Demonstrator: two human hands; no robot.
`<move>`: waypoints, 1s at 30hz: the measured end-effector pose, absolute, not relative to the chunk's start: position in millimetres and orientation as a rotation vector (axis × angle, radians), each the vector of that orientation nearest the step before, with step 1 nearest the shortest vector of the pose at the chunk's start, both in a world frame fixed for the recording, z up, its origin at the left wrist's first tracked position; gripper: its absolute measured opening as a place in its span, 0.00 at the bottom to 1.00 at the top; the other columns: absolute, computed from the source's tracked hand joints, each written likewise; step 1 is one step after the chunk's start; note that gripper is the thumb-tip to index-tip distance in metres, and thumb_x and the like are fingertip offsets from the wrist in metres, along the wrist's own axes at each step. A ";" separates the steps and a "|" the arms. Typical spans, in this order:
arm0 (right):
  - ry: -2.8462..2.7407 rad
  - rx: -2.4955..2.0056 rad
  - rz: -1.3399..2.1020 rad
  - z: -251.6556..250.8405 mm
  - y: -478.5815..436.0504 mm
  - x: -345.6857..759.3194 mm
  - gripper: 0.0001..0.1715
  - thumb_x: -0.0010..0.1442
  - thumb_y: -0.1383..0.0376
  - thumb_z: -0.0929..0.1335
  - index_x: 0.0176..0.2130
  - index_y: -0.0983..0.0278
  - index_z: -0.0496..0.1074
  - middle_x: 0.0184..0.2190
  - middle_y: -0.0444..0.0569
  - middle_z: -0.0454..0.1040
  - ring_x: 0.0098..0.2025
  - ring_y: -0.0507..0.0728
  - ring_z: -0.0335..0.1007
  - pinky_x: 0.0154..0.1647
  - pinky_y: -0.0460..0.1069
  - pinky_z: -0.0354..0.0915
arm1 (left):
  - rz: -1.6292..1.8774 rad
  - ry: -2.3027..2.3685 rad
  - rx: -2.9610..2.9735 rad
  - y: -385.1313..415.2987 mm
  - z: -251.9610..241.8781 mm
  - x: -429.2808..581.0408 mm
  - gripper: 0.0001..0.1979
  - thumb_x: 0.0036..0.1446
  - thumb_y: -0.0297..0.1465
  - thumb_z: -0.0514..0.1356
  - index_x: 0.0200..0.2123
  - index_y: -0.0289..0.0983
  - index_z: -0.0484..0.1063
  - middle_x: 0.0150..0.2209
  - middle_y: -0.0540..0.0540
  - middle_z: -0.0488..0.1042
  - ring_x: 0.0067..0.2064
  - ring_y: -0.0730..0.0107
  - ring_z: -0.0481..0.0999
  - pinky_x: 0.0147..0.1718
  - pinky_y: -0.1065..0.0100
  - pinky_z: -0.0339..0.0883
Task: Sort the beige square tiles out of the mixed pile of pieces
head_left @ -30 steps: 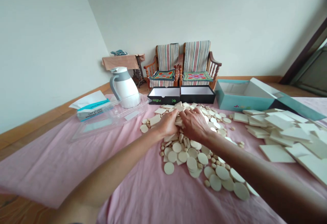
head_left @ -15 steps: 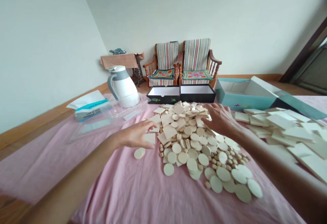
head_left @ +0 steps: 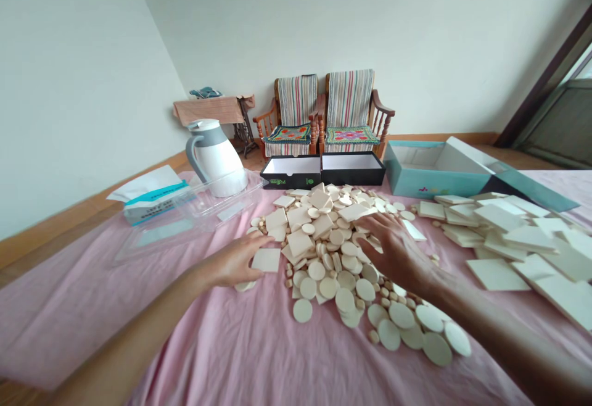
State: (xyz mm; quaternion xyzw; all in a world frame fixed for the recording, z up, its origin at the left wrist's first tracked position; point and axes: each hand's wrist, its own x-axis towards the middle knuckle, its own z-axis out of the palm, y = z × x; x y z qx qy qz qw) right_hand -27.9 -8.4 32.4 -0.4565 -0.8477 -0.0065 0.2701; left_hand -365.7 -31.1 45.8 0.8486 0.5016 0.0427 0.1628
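Your two hands have parted: a second ago they met in the middle of the heap of wooden pieces (head_left: 324, 227), and now it lies uncovered between them, so the work has gone from gathering at the centre to a hand on either flank. Your right hand (head_left: 398, 248) has come nearer to you over the last half second and sits over the heap's right side, fingers spread wide, thumb well away from them. Your left hand (head_left: 231, 264) is loosely curved open at the left edge, with a square tile (head_left: 267, 260) just beyond its thumb and fingers; whether it touches that tile, you can't tell from here. The round discs (head_left: 245, 286) near it, plain to see half a second ago, are now mostly covered by your left hand. Your right palm and forearm hide pieces beneath them, and you can't make out whether those fingertips press on anything. To the right of your right hand, the stack of larger tiles (head_left: 515, 230) runs toward the picture's edge.
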 end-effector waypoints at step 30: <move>-2.211 -1.174 -0.040 16.3 -21.8 -0.2 0.10 0.60 0.68 0.63 0.42 0.64 0.72 0.39 0.52 0.75 0.41 0.59 0.68 0.40 0.54 0.66 | 0.261 1.347 2.661 45.3 30.3 -340.0 0.40 0.40 0.28 0.64 0.59 0.36 0.57 0.56 0.38 0.63 0.58 0.52 0.62 0.57 0.56 0.58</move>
